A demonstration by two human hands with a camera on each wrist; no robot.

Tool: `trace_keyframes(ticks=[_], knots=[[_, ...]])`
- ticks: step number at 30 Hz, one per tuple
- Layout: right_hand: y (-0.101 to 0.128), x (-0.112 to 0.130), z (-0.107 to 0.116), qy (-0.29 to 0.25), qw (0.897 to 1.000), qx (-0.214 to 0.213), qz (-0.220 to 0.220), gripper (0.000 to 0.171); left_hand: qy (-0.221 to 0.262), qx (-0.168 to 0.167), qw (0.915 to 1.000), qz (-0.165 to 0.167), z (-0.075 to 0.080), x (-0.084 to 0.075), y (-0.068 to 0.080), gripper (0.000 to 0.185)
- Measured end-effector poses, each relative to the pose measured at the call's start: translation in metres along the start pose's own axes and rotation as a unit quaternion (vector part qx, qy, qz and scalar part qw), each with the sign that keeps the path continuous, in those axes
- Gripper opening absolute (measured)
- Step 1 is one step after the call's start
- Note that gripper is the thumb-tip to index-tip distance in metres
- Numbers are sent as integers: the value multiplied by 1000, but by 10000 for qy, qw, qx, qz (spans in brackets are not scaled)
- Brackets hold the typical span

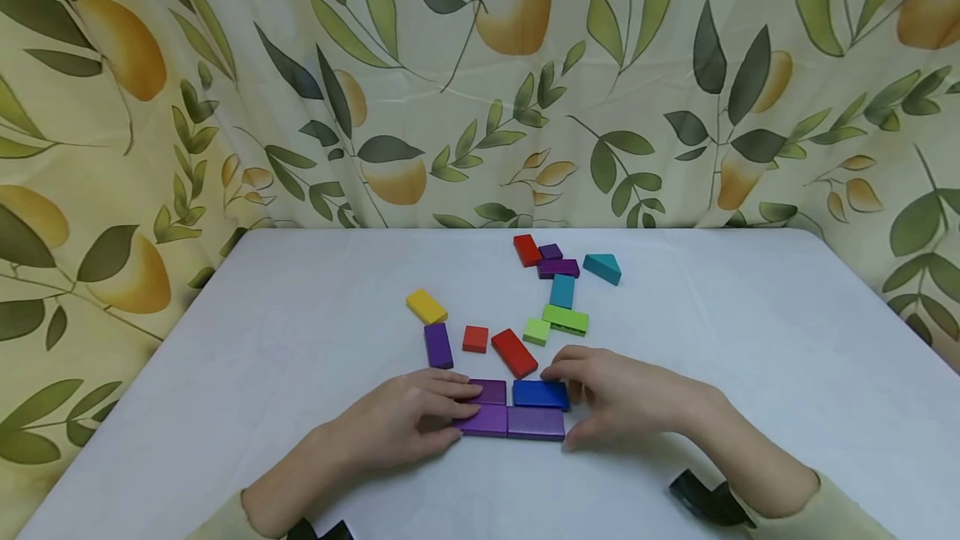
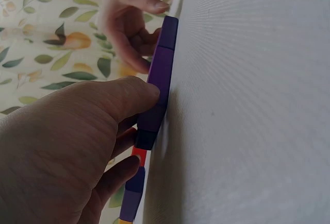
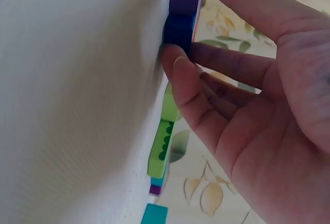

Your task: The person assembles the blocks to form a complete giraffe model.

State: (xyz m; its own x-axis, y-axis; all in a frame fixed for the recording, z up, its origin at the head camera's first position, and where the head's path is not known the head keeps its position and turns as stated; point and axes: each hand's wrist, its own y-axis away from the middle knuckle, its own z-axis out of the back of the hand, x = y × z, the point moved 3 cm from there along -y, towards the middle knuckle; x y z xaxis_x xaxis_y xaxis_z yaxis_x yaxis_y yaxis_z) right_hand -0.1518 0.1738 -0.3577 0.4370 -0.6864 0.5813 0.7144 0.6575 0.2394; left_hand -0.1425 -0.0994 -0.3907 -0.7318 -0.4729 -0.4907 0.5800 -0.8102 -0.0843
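The left hand [image 1: 405, 419] covers part of the purple blocks [image 1: 491, 419]; both forearms leave the head view's bottom edge.

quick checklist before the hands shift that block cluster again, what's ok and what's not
1. Left hand on the two purple flat wooden blocks: ok.
2. Right hand fingers at the blue rectangular block: ok.
3. Blue block flush with the long purple block below it: ok.
4. Red rectangular block apart from the cluster: cannot tell, it looks very close.
5. White table open on both sides: ok.
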Motion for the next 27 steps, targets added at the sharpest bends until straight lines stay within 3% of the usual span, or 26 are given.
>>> trace_keyframes(ticks=[27], knots=[[-3, 6, -9, 276, 9993, -133, 228, 59, 56, 19, 9999, 142, 1, -1, 1, 37]])
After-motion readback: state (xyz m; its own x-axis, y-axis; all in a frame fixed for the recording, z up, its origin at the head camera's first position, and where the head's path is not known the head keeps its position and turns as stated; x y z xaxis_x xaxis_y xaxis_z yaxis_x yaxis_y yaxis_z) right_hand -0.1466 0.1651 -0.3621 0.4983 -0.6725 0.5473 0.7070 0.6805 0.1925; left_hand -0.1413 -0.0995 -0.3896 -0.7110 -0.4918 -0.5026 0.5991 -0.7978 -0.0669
